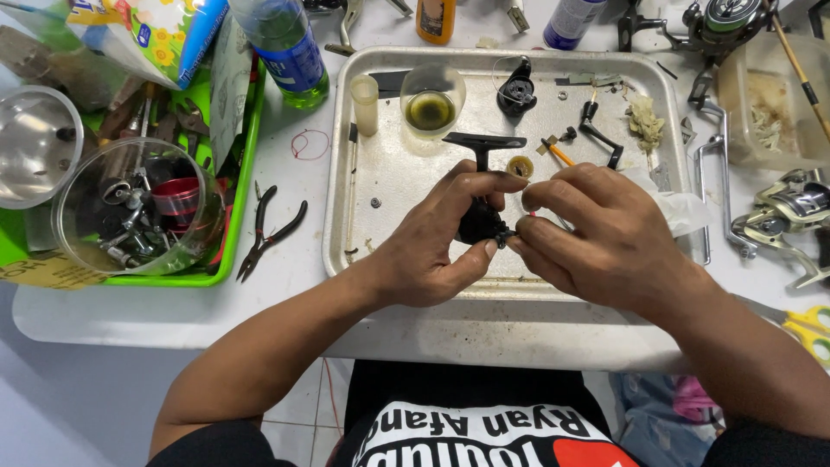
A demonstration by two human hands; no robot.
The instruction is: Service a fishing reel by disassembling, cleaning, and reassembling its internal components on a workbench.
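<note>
My left hand (432, 242) grips a black fishing reel body (481, 220) over the metal tray (346, 173); its T-shaped foot (484, 143) sticks up above my fingers. My right hand (596, 233) pinches a small part against the side of the reel body, fingertips touching those of the left hand. What the right fingers hold is too small to make out. A thin red-tipped tool shows just between the hands.
In the tray lie a glass of yellowish oil (430, 108), a small plastic cup (366, 104), a black reel part (517, 89), a black crank handle (601, 134) and small screws. Pliers (272, 229) lie left of the tray. A green basket (246, 173) holds clear containers of parts. Other reels (791, 212) sit at right.
</note>
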